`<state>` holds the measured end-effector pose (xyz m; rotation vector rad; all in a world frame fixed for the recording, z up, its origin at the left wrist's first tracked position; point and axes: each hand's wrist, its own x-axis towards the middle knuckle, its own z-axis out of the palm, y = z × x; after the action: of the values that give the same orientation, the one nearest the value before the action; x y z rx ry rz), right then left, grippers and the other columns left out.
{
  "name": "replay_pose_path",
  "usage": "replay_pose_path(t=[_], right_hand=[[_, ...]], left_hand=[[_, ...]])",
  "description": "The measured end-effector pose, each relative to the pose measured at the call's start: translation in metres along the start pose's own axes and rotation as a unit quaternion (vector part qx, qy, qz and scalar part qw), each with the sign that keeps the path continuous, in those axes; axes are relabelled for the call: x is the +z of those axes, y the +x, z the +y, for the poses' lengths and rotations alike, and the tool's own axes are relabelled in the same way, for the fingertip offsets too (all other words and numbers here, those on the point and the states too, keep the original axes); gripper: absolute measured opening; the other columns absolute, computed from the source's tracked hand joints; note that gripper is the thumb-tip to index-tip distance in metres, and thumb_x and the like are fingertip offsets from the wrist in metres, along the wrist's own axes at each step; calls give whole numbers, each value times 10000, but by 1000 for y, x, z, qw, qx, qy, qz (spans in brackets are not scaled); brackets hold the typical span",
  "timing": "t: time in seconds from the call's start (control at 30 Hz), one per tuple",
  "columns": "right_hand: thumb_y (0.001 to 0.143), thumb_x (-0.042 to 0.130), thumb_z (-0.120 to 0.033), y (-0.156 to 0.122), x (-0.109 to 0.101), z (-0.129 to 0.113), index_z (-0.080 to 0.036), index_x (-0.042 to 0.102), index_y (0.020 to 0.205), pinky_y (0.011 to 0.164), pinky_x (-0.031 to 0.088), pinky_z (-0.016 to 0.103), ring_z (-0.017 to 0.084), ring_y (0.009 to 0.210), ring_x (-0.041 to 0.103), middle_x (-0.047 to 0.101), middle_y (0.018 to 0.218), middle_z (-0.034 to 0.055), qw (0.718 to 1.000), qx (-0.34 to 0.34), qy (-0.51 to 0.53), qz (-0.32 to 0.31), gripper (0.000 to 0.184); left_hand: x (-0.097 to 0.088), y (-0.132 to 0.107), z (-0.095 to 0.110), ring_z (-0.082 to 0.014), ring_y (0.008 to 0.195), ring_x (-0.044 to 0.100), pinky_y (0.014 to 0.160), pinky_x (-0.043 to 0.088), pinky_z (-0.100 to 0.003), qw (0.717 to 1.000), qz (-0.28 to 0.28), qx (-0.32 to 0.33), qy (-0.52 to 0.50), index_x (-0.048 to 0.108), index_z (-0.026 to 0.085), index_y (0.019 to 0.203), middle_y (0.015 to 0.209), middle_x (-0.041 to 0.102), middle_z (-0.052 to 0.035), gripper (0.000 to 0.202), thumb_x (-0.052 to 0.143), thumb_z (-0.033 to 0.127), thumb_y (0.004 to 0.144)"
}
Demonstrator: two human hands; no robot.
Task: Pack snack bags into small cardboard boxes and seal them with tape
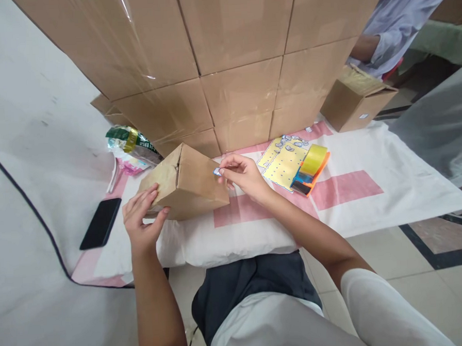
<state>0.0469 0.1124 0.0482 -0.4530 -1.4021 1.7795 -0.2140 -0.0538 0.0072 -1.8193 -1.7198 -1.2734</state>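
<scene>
A small cardboard box [198,187] rests on the cloth-covered table in front of me, its taped top tilted toward the left. My left hand [144,213] lies against the box's left side, thumb and fingers apart on the cardboard. At the box's right face, my right hand [241,175] pinches a small white and blue sticker [217,171] between thumb and fingertips. The sticker is at or very close to the cardboard; I cannot tell whether it touches. Right of that hand lie yellow sticker sheets [282,162] and a yellow tape roll [314,160] with an orange edge.
Stacked large cartons [242,90] wall off the table's back. A black phone [100,223] and a green plastic packet [132,142] lie left. Another cardboard box [357,102] with a small label stands back right, near another person's sleeve [394,35]. A black cable [31,206] runs along the left wall.
</scene>
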Motion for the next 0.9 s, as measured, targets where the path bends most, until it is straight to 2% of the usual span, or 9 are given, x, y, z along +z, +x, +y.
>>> replay_pose_path(t=[0.1, 0.2, 0.27, 0.37, 0.53, 0.73, 0.9], right_hand=[[660, 878, -376, -6, 6, 0, -216, 650, 765, 481, 371, 241, 138, 678, 608, 662, 794, 8, 993, 61, 89, 45, 297], [638, 878, -327, -8, 8, 2, -202, 698, 735, 497, 343, 230, 89, 614, 494, 623, 721, -13, 989, 75, 106, 76, 239], [639, 873, -332, -9, 8, 6, -200, 713, 735, 485, 312, 227, 80, 590, 458, 610, 692, -18, 987, 87, 100, 88, 229], [634, 873, -353, -10, 5, 11, -196, 714, 740, 455, 265, 222, 85, 576, 482, 660, 714, 5, 985, 115, 97, 88, 248], [660, 858, -363, -9, 1, 13, -185, 732, 747, 433, 221, 223, 73, 539, 459, 726, 773, 42, 984, 138, 70, 83, 235], [649, 844, -377, -6, 1, 14, -188, 687, 637, 438, 200, 239, 63, 495, 371, 592, 600, -11, 984, 143, 28, 106, 246], [644, 828, -385, -7, -2, 22, -200, 653, 622, 453, 241, 238, 82, 512, 409, 555, 584, -15, 977, 153, -13, 150, 255]], left_hand=[[1, 1, 3, -312, 1251, 663, 1088, 481, -572, 1000, -2, 4, -2, 637, 397, 1381, 1360, 704, -48, 531, 752, 267, 880], [2, 2, 6, -311, 1248, 665, 1091, 473, -563, 1000, -6, -1, 1, 655, 379, 1359, 1350, 710, -54, 496, 746, 283, 881], [2, 2, 7, -308, 1252, 662, 1091, 468, -552, 1000, -7, -3, 7, 655, 383, 1356, 1354, 708, -50, 491, 745, 287, 883], [2, 1, 8, -303, 1251, 663, 1079, 462, -532, 1000, -3, 2, 20, 659, 376, 1344, 1349, 712, -50, 478, 748, 291, 882], [3, 4, 13, -304, 1225, 676, 1054, 456, -511, 999, -12, 21, 41, 687, 308, 1290, 1311, 732, -78, 411, 747, 300, 883], [7, 8, 24, -307, 1206, 682, 1021, 445, -488, 997, -31, 22, 72, 713, 282, 1220, 1286, 745, -83, 330, 717, 347, 897], [13, 10, 31, -306, 1199, 680, 1011, 422, -471, 995, -44, 47, 81, 712, 295, 1240, 1305, 738, -65, 350, 726, 338, 892]])
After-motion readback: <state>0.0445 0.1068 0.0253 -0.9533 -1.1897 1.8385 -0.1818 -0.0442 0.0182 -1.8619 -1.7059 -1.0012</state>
